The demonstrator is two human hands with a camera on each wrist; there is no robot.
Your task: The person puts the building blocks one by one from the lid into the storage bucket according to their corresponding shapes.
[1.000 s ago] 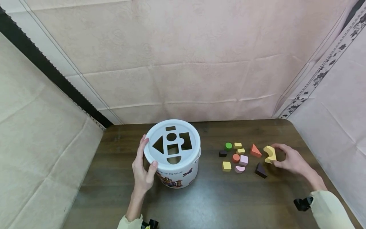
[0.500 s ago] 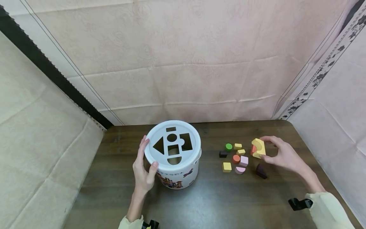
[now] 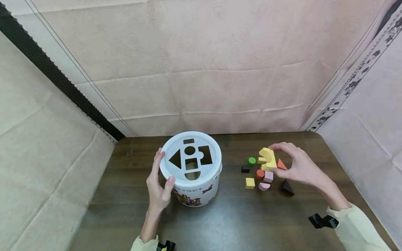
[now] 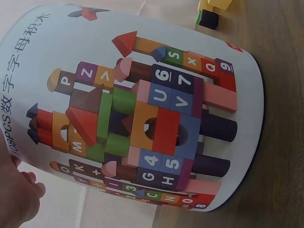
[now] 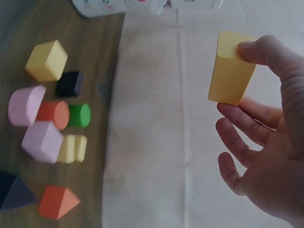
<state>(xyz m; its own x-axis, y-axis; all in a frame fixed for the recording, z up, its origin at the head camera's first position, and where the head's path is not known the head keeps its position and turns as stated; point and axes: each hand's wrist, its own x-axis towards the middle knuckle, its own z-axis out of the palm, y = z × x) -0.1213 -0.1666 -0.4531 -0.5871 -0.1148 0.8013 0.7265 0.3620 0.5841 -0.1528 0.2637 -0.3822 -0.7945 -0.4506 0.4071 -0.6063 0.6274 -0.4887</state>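
Right of the white bucket (image 3: pixel 194 195), the right hand (image 3: pixel 296 164) pinches a yellow arch block (image 3: pixel 269 160) between thumb and fingers, above the desk (image 3: pixel 238 225). At the bucket's left side, the left hand (image 3: pixel 159 190) is spread wide, gripping it by the 6-hole lid (image 3: pixel 205 174). 10 other blocks (image 3: pixel 268 176) lie right of the bucket.

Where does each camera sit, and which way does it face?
Head: on the head, facing forward and down at the bucket and loose blocks; left hand, right hand and sleeves show.
Left wrist: on that wrist, facing the bucket's printed side; part of that hand shows lower left.
Right wrist: on that wrist, facing that hand pinching the yellow arch block, loose blocks left.
Head and right wrist share the red triangular block.
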